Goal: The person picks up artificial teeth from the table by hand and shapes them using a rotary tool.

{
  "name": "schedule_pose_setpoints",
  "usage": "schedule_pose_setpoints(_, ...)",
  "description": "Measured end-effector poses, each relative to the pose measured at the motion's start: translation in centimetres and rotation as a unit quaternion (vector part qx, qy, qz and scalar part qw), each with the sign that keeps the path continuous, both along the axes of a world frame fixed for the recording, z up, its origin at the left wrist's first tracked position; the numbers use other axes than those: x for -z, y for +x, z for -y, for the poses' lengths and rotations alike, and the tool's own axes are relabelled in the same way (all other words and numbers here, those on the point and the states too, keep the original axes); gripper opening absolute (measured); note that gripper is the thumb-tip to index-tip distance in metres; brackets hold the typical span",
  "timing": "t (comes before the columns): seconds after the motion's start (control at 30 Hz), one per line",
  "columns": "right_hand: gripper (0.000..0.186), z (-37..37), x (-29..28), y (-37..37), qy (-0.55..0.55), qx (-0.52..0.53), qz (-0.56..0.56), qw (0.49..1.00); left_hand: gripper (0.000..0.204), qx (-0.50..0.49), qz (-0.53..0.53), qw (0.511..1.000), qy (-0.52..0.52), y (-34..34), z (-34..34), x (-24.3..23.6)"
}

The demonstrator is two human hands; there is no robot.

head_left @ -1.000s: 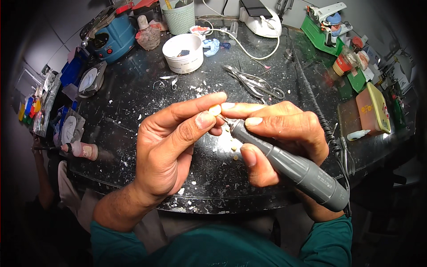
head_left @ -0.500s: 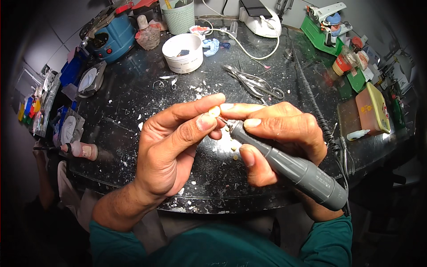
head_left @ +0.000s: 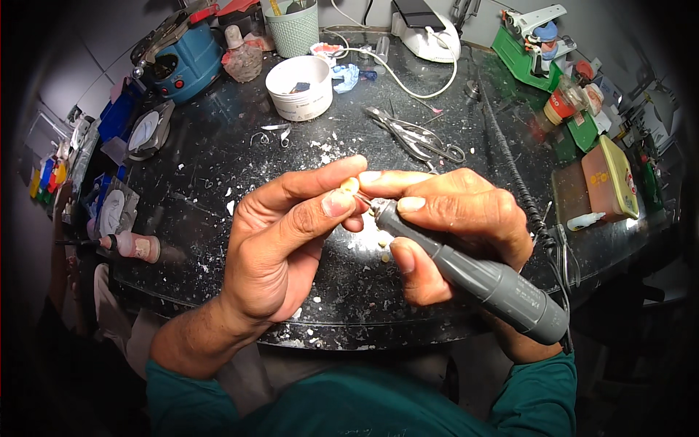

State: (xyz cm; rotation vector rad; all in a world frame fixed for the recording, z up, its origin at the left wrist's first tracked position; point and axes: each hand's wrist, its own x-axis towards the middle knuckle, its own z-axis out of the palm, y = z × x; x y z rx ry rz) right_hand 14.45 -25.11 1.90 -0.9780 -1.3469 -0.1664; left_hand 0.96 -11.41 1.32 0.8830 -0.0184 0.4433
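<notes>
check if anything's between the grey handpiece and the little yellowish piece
Nothing visible stands between the tip of the grey handpiece, held in the right hand, and the small yellowish piece pinched in the left hand. The right index fingertip lies beside the piece; whether the tip touches it is too small to tell.

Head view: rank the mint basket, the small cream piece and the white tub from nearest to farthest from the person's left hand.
1. Small cream piece: pinched at the fingertips of the left hand.
2. White tub: beyond the hand, on the table.
3. Mint basket: behind the tub, near the table's far edge.
</notes>
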Motion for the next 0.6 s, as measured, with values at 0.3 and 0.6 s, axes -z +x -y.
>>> schedule_pose_setpoints(0.3,0.031,0.0,0.01,0.09,-0.002,-0.004,0.004,1.0,0.028,0.011,0.004,1.0,-0.027,-0.12,0.07,0.17)
schedule_pose_setpoints(0.6,0.031,-0.25,0.27,0.22,0.008,-0.003,0.006,1.0,0.027,0.016,0.006,0.999,-0.029,-0.11,0.08,0.21)
